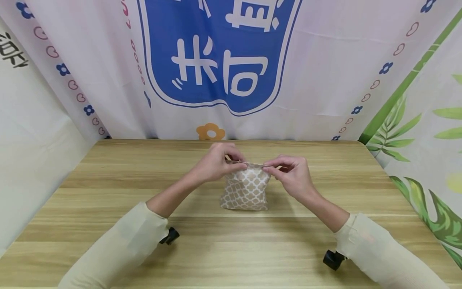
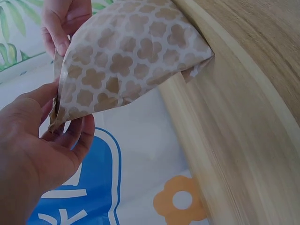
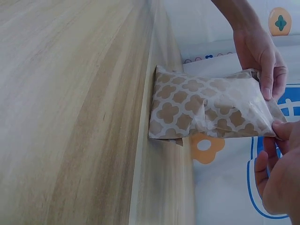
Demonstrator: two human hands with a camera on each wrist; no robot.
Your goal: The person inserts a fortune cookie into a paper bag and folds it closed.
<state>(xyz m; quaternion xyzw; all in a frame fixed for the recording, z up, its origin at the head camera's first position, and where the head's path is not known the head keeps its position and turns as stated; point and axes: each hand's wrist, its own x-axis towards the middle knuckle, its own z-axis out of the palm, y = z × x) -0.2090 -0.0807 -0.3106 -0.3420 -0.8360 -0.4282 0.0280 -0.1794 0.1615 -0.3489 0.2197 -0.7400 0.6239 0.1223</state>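
A tan paper bag [image 1: 246,190] with a white lattice pattern stands upright on the wooden table. My left hand [image 1: 220,162] pinches the left end of its top edge between thumb and fingers. At the opposite end of that edge, my right hand [image 1: 291,176] pinches the paper the same way. The left wrist view shows the bag [image 2: 126,56] bulging through its middle, its top edge drawn flat between the hands. Creases run across the front of the bag [image 3: 201,105] in the right wrist view. Whatever it contains is hidden.
The wooden table [image 1: 231,249] spreads out around the bag. Behind its far edge hangs a white curtain [image 1: 317,80] with a blue printed sign and an orange flower. Black wrist cameras [image 1: 333,259] hang below both sleeves. A leaf-printed cloth [image 1: 426,160] is on the right.
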